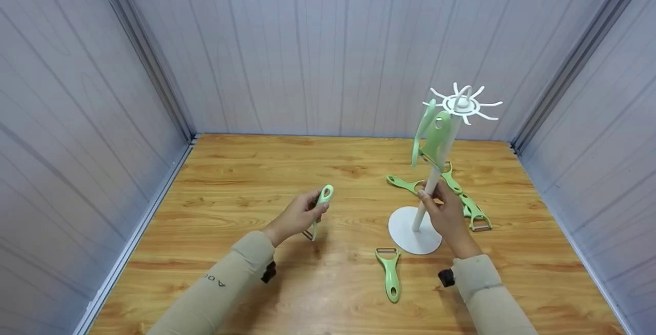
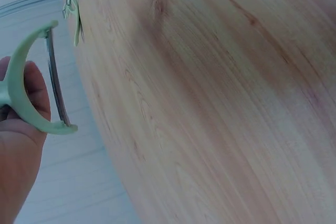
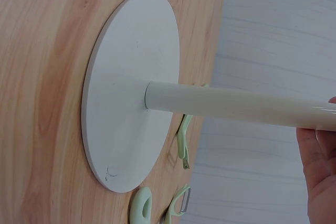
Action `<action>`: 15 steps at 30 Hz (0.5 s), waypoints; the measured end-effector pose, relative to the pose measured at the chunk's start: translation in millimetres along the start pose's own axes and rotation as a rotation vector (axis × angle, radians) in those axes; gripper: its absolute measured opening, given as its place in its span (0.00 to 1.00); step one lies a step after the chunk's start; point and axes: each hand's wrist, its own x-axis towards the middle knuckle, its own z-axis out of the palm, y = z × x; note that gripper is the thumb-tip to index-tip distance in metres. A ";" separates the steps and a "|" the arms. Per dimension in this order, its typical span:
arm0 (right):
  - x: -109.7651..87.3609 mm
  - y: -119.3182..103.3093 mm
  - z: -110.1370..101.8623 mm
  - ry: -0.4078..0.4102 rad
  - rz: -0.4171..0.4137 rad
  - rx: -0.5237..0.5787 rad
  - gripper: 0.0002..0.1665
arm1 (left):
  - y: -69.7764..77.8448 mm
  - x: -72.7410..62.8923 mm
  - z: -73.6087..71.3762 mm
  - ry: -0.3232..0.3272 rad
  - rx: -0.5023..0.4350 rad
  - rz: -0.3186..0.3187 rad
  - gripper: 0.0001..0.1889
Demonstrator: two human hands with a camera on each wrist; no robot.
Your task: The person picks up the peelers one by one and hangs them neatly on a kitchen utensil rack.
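My left hand (image 1: 300, 213) grips a green peeler (image 1: 325, 195) over the middle of the table, its holed handle end up and its blade end down. The left wrist view shows that peeler's metal blade (image 2: 56, 80) beyond my fingers. With my right hand (image 1: 447, 213) I hold the white pole (image 1: 433, 180) of a hook stand, a little above its round base (image 1: 405, 230). Two green peelers hang from the left side of the stand's hook ring (image 1: 463, 104); the front one (image 1: 437, 132) faces me. In the right wrist view, my fingers (image 3: 317, 156) wrap the pole.
One peeler (image 1: 391, 276) lies in front of the base, blade end away from me. Another peeler (image 1: 403, 183) lies behind the pole, and several more peelers (image 1: 474, 209) overlap to its right. Panel walls (image 1: 318, 53) enclose the wooden table (image 1: 246, 171) at the back and sides.
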 end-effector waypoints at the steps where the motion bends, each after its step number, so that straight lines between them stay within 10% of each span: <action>1: 0.0 -0.3 0.0 0.000 0.001 0.000 0.09 | 0.7 -0.1 0.1 0.005 0.015 -0.006 0.21; 15: 0.7 3.7 -0.4 -0.002 -0.019 -0.031 0.09 | 20.8 10.1 -2.7 0.055 0.101 -0.029 0.27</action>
